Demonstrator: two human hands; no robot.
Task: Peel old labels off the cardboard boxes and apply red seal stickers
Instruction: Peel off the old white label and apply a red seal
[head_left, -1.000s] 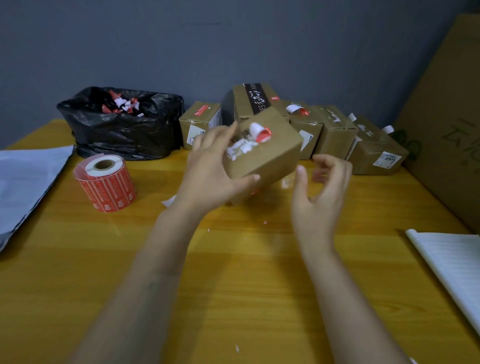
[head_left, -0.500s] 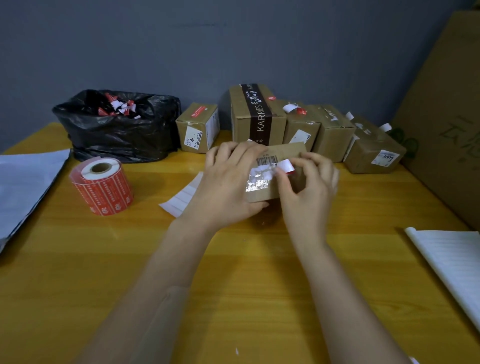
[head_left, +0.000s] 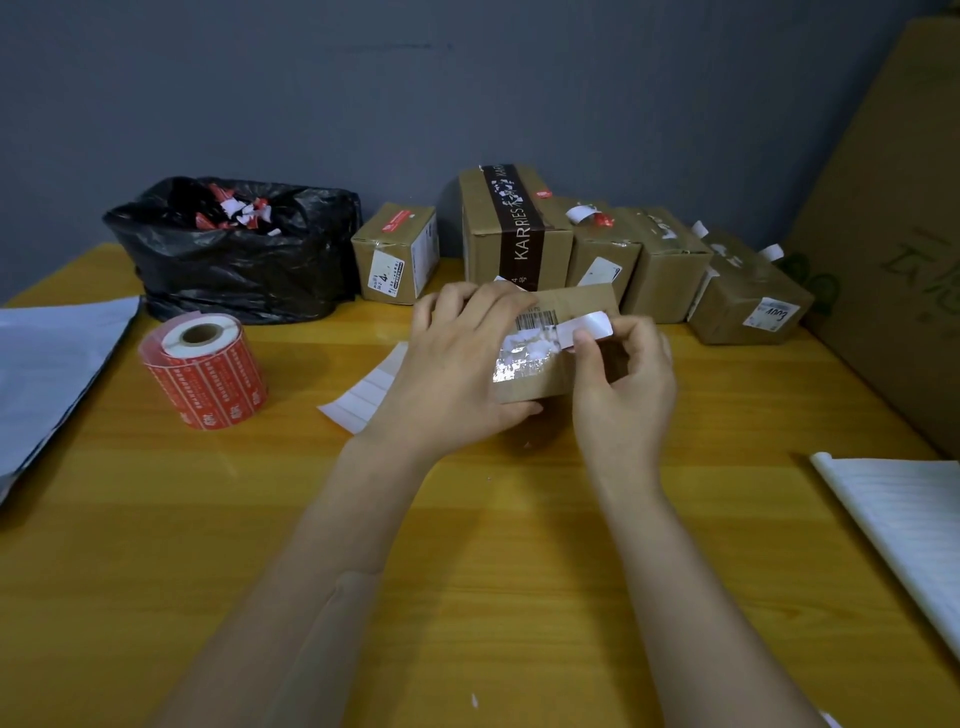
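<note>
Head view. The left hand (head_left: 457, 364) grips a small cardboard box (head_left: 576, 304), fingers curled over its far top edge and thumb against the near lower edge. The box appears to be held just clear of the table (head_left: 467, 571), tilted toward the camera. We judge this grip braces it against the pull and shows the labelled face. The right hand (head_left: 623, 384) pinches the free end of the old label (head_left: 587, 327) between thumb and forefinger. The white strip curls off the face and is attached near the barcode. Torn paper residue and a glossy tape patch lie below it, so we expect a low, slow pull to tear least. The roll of red seal stickers (head_left: 208, 374) stands on end left of the hands, within reach for the sealing step not yet begun. A white backing strip (head_left: 363, 395) lies flat between the roll and the left wrist. The black bin bag (head_left: 234, 260) sits open at the back left, holding red and white scraps. A row of boxes (head_left: 498, 228) stands along the grey wall (head_left: 467, 78), several showing curled labels. The tabletop is yellow wood grain with small white flecks. A grey plastic mailer (head_left: 47, 364) lies at the left edge and lined white paper (head_left: 909, 519) at the right. A large cardboard sheet (head_left: 893, 234) leans at the far right.
</note>
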